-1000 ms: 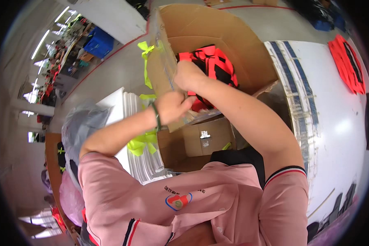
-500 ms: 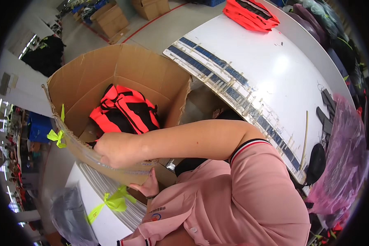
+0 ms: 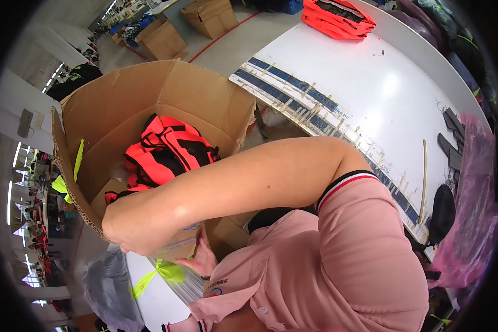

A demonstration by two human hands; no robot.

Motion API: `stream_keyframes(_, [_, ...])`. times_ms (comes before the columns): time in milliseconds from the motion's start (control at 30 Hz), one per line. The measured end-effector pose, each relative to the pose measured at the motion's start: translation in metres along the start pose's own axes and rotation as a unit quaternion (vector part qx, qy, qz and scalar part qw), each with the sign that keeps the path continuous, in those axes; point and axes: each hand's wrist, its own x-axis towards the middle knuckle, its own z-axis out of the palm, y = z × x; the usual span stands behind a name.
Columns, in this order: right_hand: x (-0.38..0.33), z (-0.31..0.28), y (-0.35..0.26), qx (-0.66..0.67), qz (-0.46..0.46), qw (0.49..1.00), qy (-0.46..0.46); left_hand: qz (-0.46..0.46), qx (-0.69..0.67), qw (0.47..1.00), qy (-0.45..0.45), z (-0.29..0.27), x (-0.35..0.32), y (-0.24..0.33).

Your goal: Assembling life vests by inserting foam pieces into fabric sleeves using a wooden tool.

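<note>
A large brown cardboard box (image 3: pixel 113 91) stands open-topped ahead of me on the left. Inside lies a bright red-orange and black fabric bag (image 3: pixel 174 146). My right arm crosses in front of me, and my right hand (image 3: pixel 135 229) is curled over the near-left rim of the box, its fingertips mostly hidden. Lower down, my left hand (image 3: pixel 202 260) rests against the near side of the box, thumb and fingers spread. Strips of neon yellow fabric are tied nearby, one a bow (image 3: pixel 163 272) below the box and another (image 3: pixel 63 185) at its left side.
A white table (image 3: pixel 371 83) on the right bears another red-orange bag (image 3: pixel 337 19), a thin stick (image 3: pixel 424 182) and dark strips (image 3: pixel 451 149). Pink plastic wrap (image 3: pixel 467 205) hangs at its right end. More cardboard boxes (image 3: pixel 210 16) stand on the floor behind.
My right hand has moved left and lower along with the near rim of the box. The near wall has shifted, showing more of the bag. My left hand stays against the box.
</note>
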Motion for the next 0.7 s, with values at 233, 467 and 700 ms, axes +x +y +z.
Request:
stream_keyframes(233, [0.032,-0.008,0.017,-0.037,0.003,0.999,0.001,0.019,-0.056,0.997,0.048,0.007,-0.013,0.001])
stream_keyframes(467, [0.081,0.008,0.027,-0.043,-0.018,0.996,-0.081,0.02,-0.035,0.998,0.044,-0.002,-0.007,0.009])
stream_keyframes(700, [0.049,0.014,0.009,-0.027,0.071,0.991,-0.11,0.052,0.035,0.997,-0.04,-0.03,0.005,0.016])
